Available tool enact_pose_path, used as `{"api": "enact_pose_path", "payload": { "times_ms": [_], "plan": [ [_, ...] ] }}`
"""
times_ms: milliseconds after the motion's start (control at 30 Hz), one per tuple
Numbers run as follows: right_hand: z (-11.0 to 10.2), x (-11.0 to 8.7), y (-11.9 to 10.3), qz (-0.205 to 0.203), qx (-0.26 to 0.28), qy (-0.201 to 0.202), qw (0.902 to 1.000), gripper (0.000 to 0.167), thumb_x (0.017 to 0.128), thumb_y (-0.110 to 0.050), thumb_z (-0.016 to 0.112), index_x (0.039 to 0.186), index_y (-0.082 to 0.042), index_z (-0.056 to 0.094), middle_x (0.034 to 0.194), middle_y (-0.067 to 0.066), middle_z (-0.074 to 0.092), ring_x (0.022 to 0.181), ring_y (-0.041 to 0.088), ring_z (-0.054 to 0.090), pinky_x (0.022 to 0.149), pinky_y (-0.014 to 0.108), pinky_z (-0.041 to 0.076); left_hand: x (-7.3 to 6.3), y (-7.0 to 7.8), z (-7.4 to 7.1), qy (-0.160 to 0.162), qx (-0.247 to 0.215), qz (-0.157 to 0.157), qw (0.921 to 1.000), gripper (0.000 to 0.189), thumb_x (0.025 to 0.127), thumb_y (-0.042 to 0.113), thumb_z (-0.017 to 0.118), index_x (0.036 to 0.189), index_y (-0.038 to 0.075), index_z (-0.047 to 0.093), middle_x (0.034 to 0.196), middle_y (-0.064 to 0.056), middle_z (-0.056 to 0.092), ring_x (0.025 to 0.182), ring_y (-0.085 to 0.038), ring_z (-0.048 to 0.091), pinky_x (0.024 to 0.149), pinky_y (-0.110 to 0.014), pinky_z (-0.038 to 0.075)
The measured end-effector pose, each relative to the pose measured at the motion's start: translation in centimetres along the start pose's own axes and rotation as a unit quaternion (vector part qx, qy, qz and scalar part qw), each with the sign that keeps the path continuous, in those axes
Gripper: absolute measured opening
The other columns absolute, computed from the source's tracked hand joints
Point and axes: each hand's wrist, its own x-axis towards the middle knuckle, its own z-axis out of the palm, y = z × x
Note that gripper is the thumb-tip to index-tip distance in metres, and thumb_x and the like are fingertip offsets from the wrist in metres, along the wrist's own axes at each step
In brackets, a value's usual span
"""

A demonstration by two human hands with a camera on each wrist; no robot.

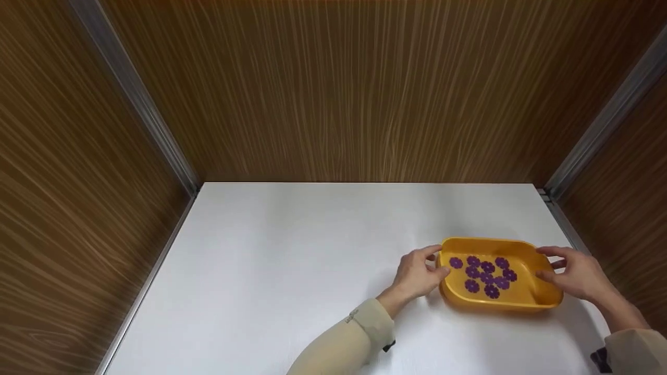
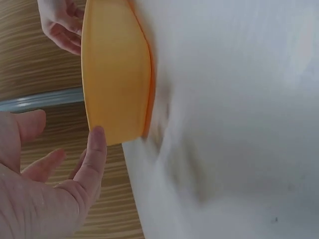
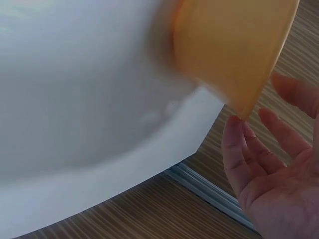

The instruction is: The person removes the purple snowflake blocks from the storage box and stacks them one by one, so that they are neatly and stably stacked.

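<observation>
A yellow-orange plastic tray (image 1: 526,298) with rounded corners is at the right of the white table. Several purple flower shapes (image 1: 487,277) show on its floor; whether they are loose or printed I cannot tell. My left hand (image 1: 418,273) holds its left end, thumb over the rim and fingers outside. In the left wrist view one fingertip (image 2: 97,137) touches the tray's outer wall (image 2: 117,74). At the right end my right hand (image 1: 578,273) grips the rim, thumb reaching inside. Fingertips (image 3: 234,127) meet the tray's corner (image 3: 229,64) in the right wrist view.
The white table (image 1: 292,250) extends left of the tray. Brown wood-grain panels (image 1: 333,94) stand behind and at both sides. Grey metal strips (image 1: 140,99) run along the panel corners, and one lies close to the right hand.
</observation>
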Motion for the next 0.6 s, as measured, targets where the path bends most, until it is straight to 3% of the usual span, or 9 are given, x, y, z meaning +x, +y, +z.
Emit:
{"api": "enact_pose_path", "payload": {
  "times_ms": [100, 267, 467, 600],
  "plan": [
    [0.1, 0.2, 0.4, 0.005, 0.015, -0.013, 0.9998, 0.065, 0.100, -0.019, 0.081, 0.155, 0.006, 0.057, 0.153, 0.042, 0.057, 0.122, 0.054, 0.067, 0.078, 0.026, 0.069, 0.1, 0.1, 0.7, -0.005, -0.010, -0.012, 0.9999, 0.058, 0.099, 0.021, 0.085, 0.155, 0.020, 0.068, 0.135, -0.009, 0.073, 0.092, -0.002, 0.068, 0.076, -0.015, 0.062],
    [0.3, 0.4, 1.1, 0.014, 0.029, -0.023, 0.9992, 0.062, 0.099, -0.013, 0.079, 0.155, 0.007, 0.057, 0.148, 0.041, 0.059, 0.114, 0.044, 0.069, 0.078, 0.020, 0.067, 0.7, 0.0, 1.4, 0.010, 0.015, -0.020, 0.9996, 0.062, 0.094, 0.019, 0.089, 0.153, 0.022, 0.070, 0.126, -0.006, 0.071, 0.095, -0.001, 0.055, 0.085, -0.016, 0.055],
    [0.4, 0.7, 1.5, 0.024, 0.041, -0.026, 0.9986, 0.059, 0.098, -0.005, 0.074, 0.153, 0.006, 0.059, 0.141, 0.040, 0.060, 0.106, 0.034, 0.068, 0.075, 0.016, 0.063, 1.5, -0.3, 2.0, 0.016, 0.021, -0.030, 0.9992, 0.063, 0.093, 0.014, 0.090, 0.153, 0.020, 0.069, 0.124, -0.004, 0.074, 0.105, -0.005, 0.064, 0.100, -0.016, 0.058],
    [0.4, 0.6, 1.9, 0.033, 0.049, -0.031, 0.9977, 0.060, 0.096, -0.002, 0.073, 0.153, 0.007, 0.058, 0.142, 0.040, 0.058, 0.104, 0.031, 0.066, 0.075, 0.018, 0.064, 2.1, -0.6, 2.4, 0.006, 0.002, -0.033, 0.9994, 0.064, 0.092, 0.008, 0.089, 0.152, 0.018, 0.069, 0.124, -0.007, 0.075, 0.104, -0.006, 0.068, 0.095, -0.014, 0.060]
  ]
}}
